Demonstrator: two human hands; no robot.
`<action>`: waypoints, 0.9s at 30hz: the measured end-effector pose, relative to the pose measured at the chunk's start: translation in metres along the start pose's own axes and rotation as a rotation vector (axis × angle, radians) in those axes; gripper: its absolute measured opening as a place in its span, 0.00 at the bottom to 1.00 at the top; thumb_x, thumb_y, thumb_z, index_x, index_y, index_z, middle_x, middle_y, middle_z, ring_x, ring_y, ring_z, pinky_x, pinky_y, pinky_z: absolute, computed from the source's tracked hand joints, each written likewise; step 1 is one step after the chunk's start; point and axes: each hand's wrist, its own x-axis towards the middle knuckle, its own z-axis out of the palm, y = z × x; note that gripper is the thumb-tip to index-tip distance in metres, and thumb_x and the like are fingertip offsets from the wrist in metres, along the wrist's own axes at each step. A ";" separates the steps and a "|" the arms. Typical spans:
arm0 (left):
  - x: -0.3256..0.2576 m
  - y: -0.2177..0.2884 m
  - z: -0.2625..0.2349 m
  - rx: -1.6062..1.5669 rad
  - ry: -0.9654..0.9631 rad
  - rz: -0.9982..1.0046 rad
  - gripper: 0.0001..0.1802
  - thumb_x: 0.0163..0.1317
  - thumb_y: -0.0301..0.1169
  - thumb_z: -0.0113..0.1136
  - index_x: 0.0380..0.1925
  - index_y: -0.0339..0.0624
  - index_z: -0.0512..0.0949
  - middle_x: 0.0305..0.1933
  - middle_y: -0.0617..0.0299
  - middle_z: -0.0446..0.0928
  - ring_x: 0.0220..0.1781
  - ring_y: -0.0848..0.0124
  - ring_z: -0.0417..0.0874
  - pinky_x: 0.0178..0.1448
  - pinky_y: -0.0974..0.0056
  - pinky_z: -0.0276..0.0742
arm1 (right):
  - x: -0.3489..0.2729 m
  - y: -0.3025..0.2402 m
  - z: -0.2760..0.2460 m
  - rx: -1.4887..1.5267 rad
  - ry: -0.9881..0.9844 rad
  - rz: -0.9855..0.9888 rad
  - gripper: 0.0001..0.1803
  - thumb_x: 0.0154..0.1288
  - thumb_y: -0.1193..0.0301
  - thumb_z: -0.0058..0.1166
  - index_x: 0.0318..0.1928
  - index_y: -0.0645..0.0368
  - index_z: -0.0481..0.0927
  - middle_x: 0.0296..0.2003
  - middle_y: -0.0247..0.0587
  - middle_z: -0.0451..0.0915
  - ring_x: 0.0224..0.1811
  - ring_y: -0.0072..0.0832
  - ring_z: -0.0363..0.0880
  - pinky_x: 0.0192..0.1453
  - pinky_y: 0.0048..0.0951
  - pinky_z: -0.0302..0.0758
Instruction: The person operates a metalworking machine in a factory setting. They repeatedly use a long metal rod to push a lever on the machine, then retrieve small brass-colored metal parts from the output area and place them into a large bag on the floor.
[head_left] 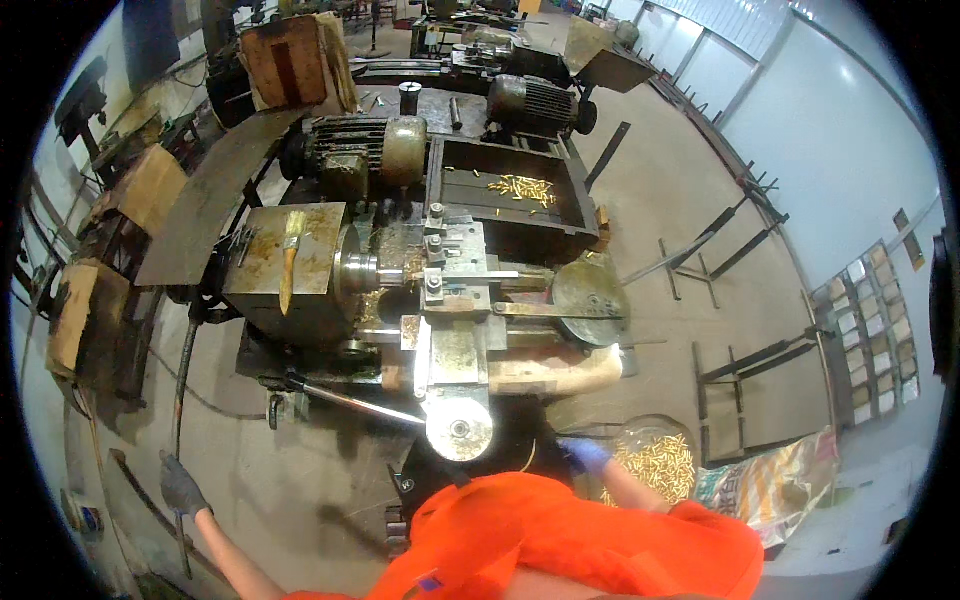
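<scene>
Left hand [182, 487] in grey glove is closing its fingers round the long lever [181, 400] at left, right hand [585, 456] in blue glove is reaching into the container of brass pieces [657, 462] near right — fingers' state I cannot tell — risk: blind grab spilling pieces.

Right hand [583, 456] fingers partly hidden beside the blurred brass parts [660, 466].

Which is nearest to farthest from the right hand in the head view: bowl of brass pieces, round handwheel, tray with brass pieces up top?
From the right hand, in a blue glove:
1. Bowl of brass pieces, right beside it.
2. Round handwheel, to its left on the machine front.
3. Tray with brass pieces, far up behind the machine.
</scene>
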 end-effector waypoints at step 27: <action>-0.149 0.077 -0.052 -0.042 -0.135 0.101 0.27 0.59 0.54 0.48 0.27 0.39 0.77 0.31 0.47 0.78 0.33 0.48 0.78 0.36 0.49 0.70 | -0.055 -0.385 0.284 -1.558 0.115 -1.654 0.25 0.47 0.50 0.52 0.22 0.65 0.80 0.23 0.57 0.77 0.29 0.49 0.78 0.38 0.41 0.75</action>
